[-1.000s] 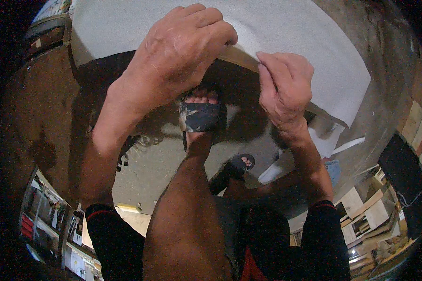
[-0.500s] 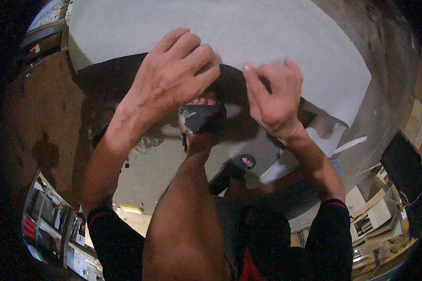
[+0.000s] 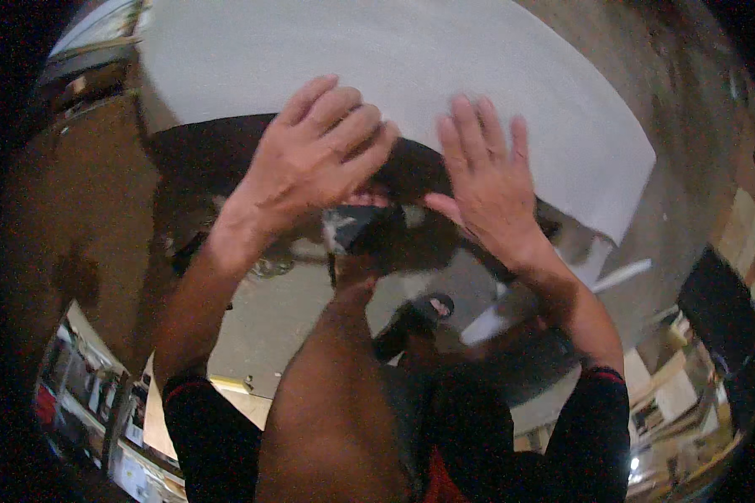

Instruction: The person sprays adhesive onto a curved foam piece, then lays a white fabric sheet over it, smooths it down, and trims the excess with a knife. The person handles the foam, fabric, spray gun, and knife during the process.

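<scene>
A large pale grey-white sheet [image 3: 377, 59] with a fine-grained surface spreads across the upper part of the view. Its near edge bows over a dark area. My left hand [image 3: 310, 151] lies across that edge with its fingers curled and closed. Its fingertips are turned under, so I cannot see what they grip, if anything. To its right, my right hand [image 3: 493, 180] is open, with fingers stretched over the sheet, thumb out to the side and nothing held. Motion slightly blurs its fingertips.
Below the sheet are my legs and a dark sandal [image 3: 365, 225] on one foot. A brown board-like surface [image 3: 75, 201] stands at left. Wood pieces [image 3: 671, 398] are piled at lower right, beside a dark panel [image 3: 717, 306]. Cluttered shelves [image 3: 101, 394] fill the lower left.
My right hand has gone from curled fingers to a flat, stretched hand. The left hand stays curled at the edge, slightly lower in view. The whole view has shifted a little.
</scene>
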The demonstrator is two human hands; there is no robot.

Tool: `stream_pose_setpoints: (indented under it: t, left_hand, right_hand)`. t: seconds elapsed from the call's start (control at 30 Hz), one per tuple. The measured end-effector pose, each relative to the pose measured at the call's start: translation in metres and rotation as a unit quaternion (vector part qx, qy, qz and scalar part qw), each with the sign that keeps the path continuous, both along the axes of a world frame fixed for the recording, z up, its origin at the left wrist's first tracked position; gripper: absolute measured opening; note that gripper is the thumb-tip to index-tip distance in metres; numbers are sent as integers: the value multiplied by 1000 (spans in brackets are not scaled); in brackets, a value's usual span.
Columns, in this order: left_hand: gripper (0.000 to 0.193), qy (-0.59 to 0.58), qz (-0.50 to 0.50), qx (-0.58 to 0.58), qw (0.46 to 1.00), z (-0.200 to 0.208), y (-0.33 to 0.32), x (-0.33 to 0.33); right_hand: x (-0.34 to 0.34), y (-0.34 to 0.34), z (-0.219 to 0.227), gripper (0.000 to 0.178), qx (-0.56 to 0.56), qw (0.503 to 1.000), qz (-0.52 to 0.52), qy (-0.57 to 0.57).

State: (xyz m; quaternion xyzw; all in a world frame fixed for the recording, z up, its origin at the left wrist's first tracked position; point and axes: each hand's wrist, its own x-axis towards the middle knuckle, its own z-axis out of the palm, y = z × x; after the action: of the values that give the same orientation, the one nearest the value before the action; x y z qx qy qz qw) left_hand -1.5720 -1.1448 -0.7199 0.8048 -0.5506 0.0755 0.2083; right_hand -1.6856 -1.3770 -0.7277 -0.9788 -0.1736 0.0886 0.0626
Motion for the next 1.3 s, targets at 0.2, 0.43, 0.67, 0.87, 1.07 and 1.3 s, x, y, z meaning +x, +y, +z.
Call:
stream_pose_setpoints:
  t: [0.2, 0.43, 0.67, 0.87, 1.07, 1.3]
  left_hand:
    - [39, 1, 192, -32, 981, 1, 63, 2]
    - [25, -29, 207, 38, 977, 9, 77, 18]
    - [13, -6, 206, 8, 979, 16, 72, 28]
    - [13, -16, 161, -3, 987, 30, 78, 45]
    - [17, -29, 95, 46, 994, 30, 89, 39]
    - [18, -80, 115, 96, 985, 10, 93, 31]
  right_hand:
    - [0, -8, 10, 88, 189, 978, -43, -75]
    - [56, 50, 10, 44, 219, 964, -30, -149]
    - [70, 60, 2, 25, 231, 956, -32, -180]
    - [72, 63, 1, 21, 252, 946, -44, -198]
    - [66, 64, -4, 20, 234, 946, -4, -223]
    - [70, 58, -4, 26, 229, 955, 74, -176]
